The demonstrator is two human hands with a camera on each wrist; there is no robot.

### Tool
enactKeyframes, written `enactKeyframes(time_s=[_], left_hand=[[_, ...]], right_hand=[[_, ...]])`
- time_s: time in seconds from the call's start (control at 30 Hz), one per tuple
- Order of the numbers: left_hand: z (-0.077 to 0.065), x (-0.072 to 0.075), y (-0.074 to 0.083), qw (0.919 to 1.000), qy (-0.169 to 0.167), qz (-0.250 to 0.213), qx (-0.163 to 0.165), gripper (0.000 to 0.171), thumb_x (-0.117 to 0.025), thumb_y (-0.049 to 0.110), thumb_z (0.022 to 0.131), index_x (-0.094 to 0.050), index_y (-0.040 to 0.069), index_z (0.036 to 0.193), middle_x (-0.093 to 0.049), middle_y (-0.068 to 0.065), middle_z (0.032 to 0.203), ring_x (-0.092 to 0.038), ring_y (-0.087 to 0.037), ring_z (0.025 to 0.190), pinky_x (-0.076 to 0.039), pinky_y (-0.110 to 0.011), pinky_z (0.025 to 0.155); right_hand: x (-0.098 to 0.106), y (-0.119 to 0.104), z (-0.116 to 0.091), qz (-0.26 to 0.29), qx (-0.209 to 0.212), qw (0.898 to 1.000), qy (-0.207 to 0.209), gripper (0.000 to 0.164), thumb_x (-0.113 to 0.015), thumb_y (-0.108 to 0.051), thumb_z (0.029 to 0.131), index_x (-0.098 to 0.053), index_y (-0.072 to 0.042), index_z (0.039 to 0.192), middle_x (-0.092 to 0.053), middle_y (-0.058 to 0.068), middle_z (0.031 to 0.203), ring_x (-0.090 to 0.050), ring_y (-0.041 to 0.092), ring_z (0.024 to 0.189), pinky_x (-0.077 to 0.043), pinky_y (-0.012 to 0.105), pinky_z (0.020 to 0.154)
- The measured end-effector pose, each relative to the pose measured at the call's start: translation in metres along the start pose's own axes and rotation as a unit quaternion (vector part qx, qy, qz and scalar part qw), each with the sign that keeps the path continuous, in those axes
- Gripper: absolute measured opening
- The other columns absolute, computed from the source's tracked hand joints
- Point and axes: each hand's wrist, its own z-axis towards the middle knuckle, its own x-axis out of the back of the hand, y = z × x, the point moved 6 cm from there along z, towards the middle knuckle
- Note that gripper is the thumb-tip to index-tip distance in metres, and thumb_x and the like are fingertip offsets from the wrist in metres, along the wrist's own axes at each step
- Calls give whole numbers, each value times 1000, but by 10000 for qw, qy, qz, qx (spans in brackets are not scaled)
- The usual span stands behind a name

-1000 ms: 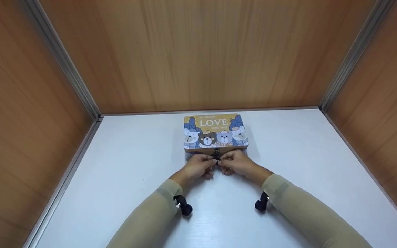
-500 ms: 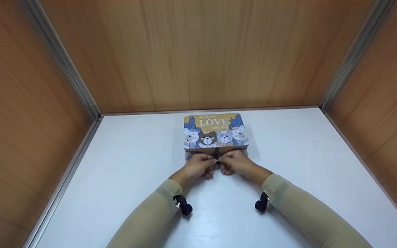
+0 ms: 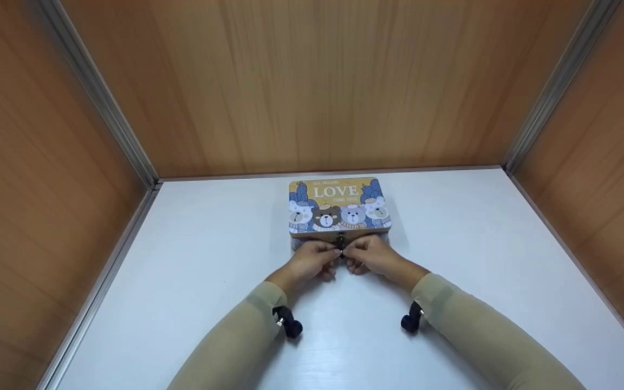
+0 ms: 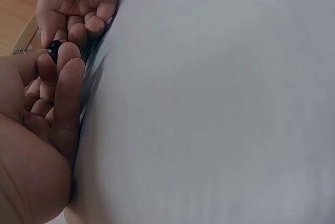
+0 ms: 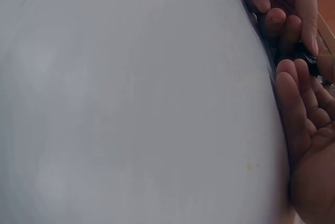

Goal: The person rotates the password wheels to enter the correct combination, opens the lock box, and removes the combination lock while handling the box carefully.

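Note:
A tin box (image 3: 339, 206) with bears and the word LOVE on its lid stands closed near the back of the white table. On its front hangs a dark metal clasp (image 3: 340, 239). My left hand (image 3: 307, 261) and right hand (image 3: 375, 255) meet there, pinching a small black padlock (image 4: 54, 49) from either side between thumbs and fingertips. In the right wrist view the padlock (image 5: 308, 59) is mostly covered by fingers. The remaining fingers of both hands curl loosely below it, close to the box front.
The white tabletop (image 3: 209, 244) spreads around the box. A wooden back panel (image 3: 323, 86) rises just behind it, with wooden side panels (image 3: 588, 189) and grey metal rails (image 3: 106, 108) at left and right. Black wrist cameras (image 3: 290, 326) hang under both sleeves.
The fingers of my right hand have shifted slightly at the padlock. My left hand and the box stay where they were.

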Motion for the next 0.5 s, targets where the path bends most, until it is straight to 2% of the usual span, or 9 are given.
enactKeyframes(time_s=[0.23, 0.37, 0.5], left_hand=[[1, 1, 0, 10000, -6, 32, 43, 22, -68, 20, 114, -76, 0, 120, -70, -3, 81, -72, -14, 67, -65, -25, 61], [1, 0, 0, 10000, -10, 29, 21, 23, -68, 20, 114, -76, -1, 120, -70, -3, 81, -71, -13, 67, -64, -25, 61], [0, -1, -1, 9999, 43, -160, 23, 23, -65, 17, 115, -74, -3, 120, -67, -2, 84, -70, -13, 68, -64, -24, 61]], right_hand=[[0, -1, 0, -146, 104, 9998, 25, 19, -73, -14, 107, -80, 4, 107, -76, 3, 81, -75, 10, 66, -67, 23, 63], [1, 0, 1, 17, 90, 10000, 26, 17, -72, -13, 105, -80, 3, 106, -76, 3, 81, -75, 11, 67, -67, 24, 63], [1, 0, -1, 207, 64, 9998, 13, 18, -70, -13, 105, -80, 2, 108, -75, 3, 80, -75, 11, 68, -67, 24, 63]])
